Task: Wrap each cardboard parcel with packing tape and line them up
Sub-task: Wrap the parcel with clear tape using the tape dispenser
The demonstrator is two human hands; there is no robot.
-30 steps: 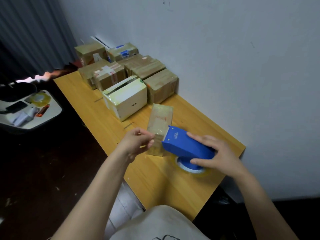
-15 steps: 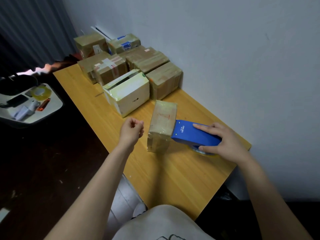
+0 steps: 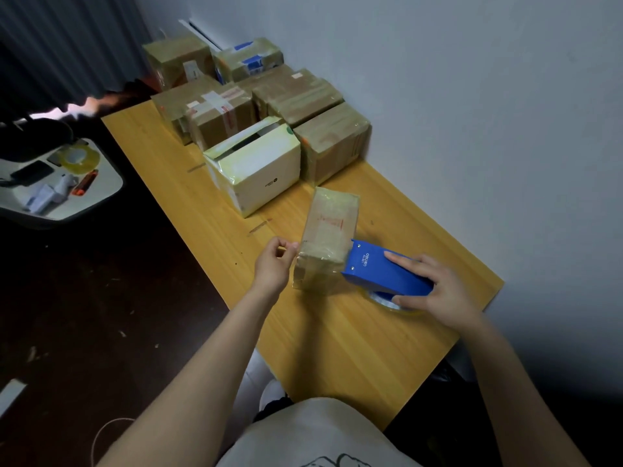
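A parcel [image 3: 328,241] is standing on the counter [image 3: 337,332], with the tape dispenser [image 3: 377,271] lying against its right side under the right grip [image 3: 438,291]. The left grip [image 3: 273,264] is hovering just left of it. Wrapped parcels [image 3: 332,139] are sitting behind, along the wall [image 3: 472,96].

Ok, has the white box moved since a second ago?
No. The white box sits where it was: near corner just behind the short mark on the table, right side along the brown parcel. Only the camera shifted.
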